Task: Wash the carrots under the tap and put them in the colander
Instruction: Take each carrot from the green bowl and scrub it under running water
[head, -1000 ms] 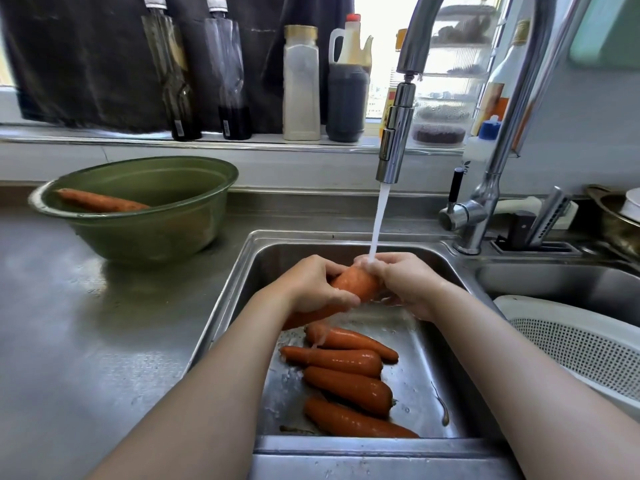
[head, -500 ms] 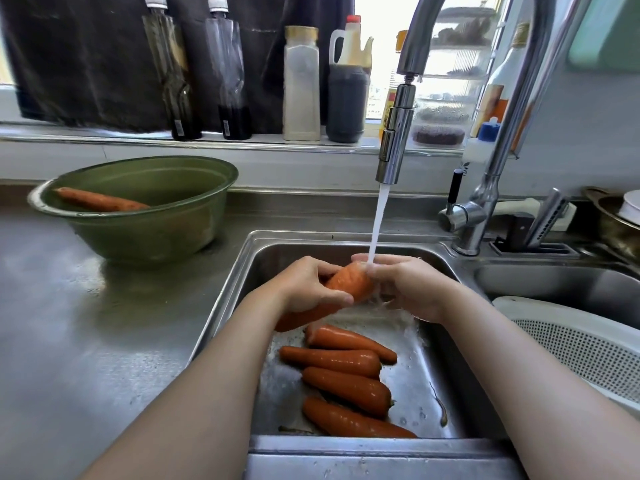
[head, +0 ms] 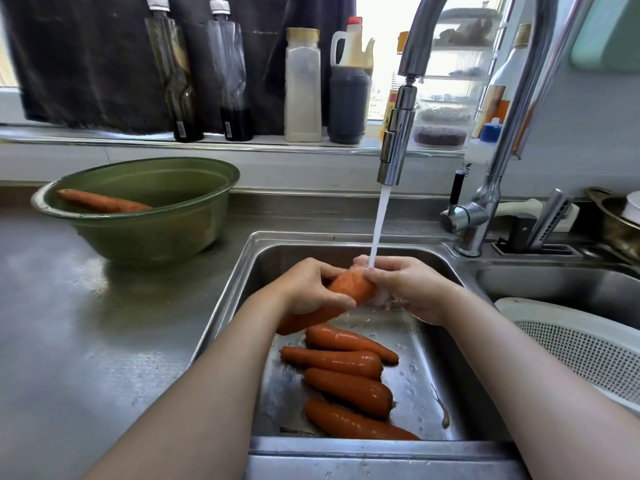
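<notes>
Both hands hold one thick orange carrot over the steel sink, under the stream from the tap. My left hand grips its middle, thumb in front. My right hand wraps its upper end, where the water lands and splashes. Several wet carrots lie on the sink floor below. One more carrot rests in the green bowl on the counter at the left. The white colander sits in the right basin, partly cut off by my right forearm.
Bottles and jars line the window sill behind the sink. A tap lever and a knife holder stand right of the tap base. A metal pot is at the far right. The steel counter is wet.
The carrot has shifted slightly in my hands under the stream, and my right hand has slid along its upper end. Everything else is as before.
</notes>
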Motion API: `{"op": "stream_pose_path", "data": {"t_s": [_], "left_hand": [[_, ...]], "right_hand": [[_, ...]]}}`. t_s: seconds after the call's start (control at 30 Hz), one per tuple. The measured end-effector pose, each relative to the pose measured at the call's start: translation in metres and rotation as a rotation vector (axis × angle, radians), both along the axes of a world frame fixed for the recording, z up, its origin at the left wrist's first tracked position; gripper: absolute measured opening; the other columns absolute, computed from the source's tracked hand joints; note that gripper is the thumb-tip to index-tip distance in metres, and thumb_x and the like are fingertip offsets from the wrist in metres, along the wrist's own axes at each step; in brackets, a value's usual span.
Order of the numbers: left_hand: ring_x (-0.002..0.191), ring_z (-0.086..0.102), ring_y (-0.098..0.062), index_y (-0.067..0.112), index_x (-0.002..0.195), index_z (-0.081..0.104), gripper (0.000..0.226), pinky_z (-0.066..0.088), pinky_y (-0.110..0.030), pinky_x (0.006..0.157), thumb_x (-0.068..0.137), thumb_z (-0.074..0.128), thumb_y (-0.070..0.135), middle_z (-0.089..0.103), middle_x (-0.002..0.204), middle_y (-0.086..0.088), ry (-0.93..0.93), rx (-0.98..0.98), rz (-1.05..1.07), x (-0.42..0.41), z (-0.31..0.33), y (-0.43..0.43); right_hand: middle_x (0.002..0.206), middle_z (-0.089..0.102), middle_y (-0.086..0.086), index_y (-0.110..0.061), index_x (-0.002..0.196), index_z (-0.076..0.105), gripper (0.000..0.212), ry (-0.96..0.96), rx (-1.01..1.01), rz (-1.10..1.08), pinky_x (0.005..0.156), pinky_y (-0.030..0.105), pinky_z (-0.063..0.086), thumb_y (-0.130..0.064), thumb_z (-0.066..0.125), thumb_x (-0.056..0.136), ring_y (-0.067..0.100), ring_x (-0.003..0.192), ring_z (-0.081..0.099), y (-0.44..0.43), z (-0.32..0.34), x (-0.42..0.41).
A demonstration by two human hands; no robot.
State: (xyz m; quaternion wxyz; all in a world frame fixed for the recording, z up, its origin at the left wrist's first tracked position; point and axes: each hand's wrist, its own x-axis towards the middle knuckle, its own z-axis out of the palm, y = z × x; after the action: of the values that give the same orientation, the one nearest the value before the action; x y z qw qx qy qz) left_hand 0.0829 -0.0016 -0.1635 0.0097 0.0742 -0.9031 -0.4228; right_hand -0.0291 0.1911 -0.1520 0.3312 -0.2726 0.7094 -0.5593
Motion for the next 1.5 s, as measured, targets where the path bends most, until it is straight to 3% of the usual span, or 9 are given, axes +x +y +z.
{"op": "stream_pose_path", "data": {"t_s": [0.1, 0.23, 0.53, 0.7, 0.83, 0.97, 1.07, 1.27, 1.5], "left_hand": [[0.103, 0.071, -0.013, 0.036, 0.130, 0.070, 0.058, 0.058, -0.044, 0.098, 0.076, 0.087, 0.049, 0.075, 0.108, 0.012, 0.022, 0.009, -0.009, -0.003, -0.001, 0.004], [0.109, 0.068, -0.014, 0.033, 0.136, 0.066, 0.067, 0.055, -0.046, 0.102, 0.075, 0.088, 0.048, 0.073, 0.118, 0.011, 0.020, 0.033, 0.000, -0.004, -0.003, 0.005], [0.106, 0.073, -0.014, 0.036, 0.126, 0.072, 0.043, 0.059, -0.042, 0.098, 0.084, 0.084, 0.032, 0.078, 0.109, 0.006, -0.019, 0.288, 0.002, 0.005, -0.010, -0.008], [0.105, 0.074, -0.016, 0.037, 0.121, 0.071, 0.036, 0.059, -0.040, 0.095, 0.087, 0.081, 0.035, 0.078, 0.111, 0.003, -0.043, 0.378, 0.001, 0.004, -0.006, -0.003], [0.105, 0.074, -0.017, 0.031, 0.120, 0.071, 0.031, 0.060, -0.041, 0.095, 0.090, 0.077, 0.036, 0.078, 0.112, 0.001, -0.052, 0.393, 0.009, 0.001, -0.008, 0.003], [0.109, 0.073, -0.024, 0.026, 0.129, 0.066, 0.040, 0.058, -0.049, 0.100, 0.093, 0.071, 0.043, 0.075, 0.118, -0.005, -0.041, 0.482, 0.040, -0.002, -0.012, 0.004], [0.113, 0.072, -0.027, 0.015, 0.144, 0.056, 0.064, 0.056, -0.048, 0.102, 0.090, 0.067, 0.049, 0.074, 0.123, -0.011, -0.082, 0.595, 0.042, -0.003, -0.011, 0.007], [0.119, 0.068, -0.033, 0.010, 0.149, 0.048, 0.076, 0.050, -0.055, 0.108, 0.092, 0.056, 0.060, 0.067, 0.133, -0.018, -0.062, 0.792, 0.117, -0.010, -0.010, 0.021], [0.120, 0.068, -0.033, 0.008, 0.140, 0.057, 0.079, 0.053, -0.048, 0.105, 0.090, 0.049, 0.069, 0.071, 0.127, -0.017, -0.091, 0.846, 0.086, -0.013, -0.008, 0.026]], "right_hand": [[0.111, 0.078, 0.006, -0.025, 0.107, 0.082, 0.022, 0.031, -0.054, -0.145, 0.090, 0.045, 0.062, -0.034, 0.081, 0.087, 0.026, 0.104, 0.074, -0.004, -0.002, 0.001], [0.108, 0.076, 0.002, -0.024, 0.106, 0.079, 0.030, 0.107, -0.029, -0.348, 0.069, 0.035, 0.062, -0.047, 0.079, 0.087, 0.027, 0.099, 0.071, -0.017, -0.004, 0.007], [0.115, 0.077, 0.010, -0.028, 0.120, 0.076, 0.023, -0.061, -0.034, -0.054, 0.087, 0.041, 0.058, -0.028, 0.065, 0.100, 0.028, 0.104, 0.073, -0.005, 0.001, 0.005], [0.102, 0.076, 0.002, -0.026, 0.119, 0.076, 0.032, 0.032, -0.086, -0.165, 0.059, 0.026, 0.055, -0.043, 0.075, 0.092, 0.011, 0.071, 0.072, -0.014, -0.002, 0.011], [0.100, 0.078, 0.004, -0.025, 0.113, 0.078, 0.041, 0.088, -0.024, -0.332, 0.076, 0.040, 0.063, -0.059, 0.069, 0.092, 0.027, 0.090, 0.075, -0.024, -0.008, 0.008], [0.071, 0.075, 0.001, -0.021, 0.112, 0.078, 0.032, 0.005, -0.032, -0.245, 0.067, 0.036, 0.054, -0.043, 0.055, 0.105, 0.016, 0.063, 0.071, -0.013, -0.003, 0.000], [0.090, 0.078, -0.002, -0.024, 0.120, 0.076, 0.030, -0.059, -0.056, -0.132, 0.068, 0.032, 0.050, -0.032, 0.050, 0.108, 0.015, 0.077, 0.071, -0.005, -0.004, -0.002], [0.129, 0.069, 0.009, -0.036, 0.137, 0.065, 0.034, -0.199, -0.195, -0.036, 0.080, 0.040, 0.057, -0.035, 0.055, 0.105, 0.028, 0.102, 0.069, -0.003, -0.004, -0.008], [0.117, 0.076, 0.012, -0.023, 0.128, 0.072, 0.042, -0.198, -0.264, -0.258, 0.068, 0.035, 0.060, -0.040, 0.076, 0.090, 0.029, 0.098, 0.076, -0.019, -0.008, 0.004]]}}
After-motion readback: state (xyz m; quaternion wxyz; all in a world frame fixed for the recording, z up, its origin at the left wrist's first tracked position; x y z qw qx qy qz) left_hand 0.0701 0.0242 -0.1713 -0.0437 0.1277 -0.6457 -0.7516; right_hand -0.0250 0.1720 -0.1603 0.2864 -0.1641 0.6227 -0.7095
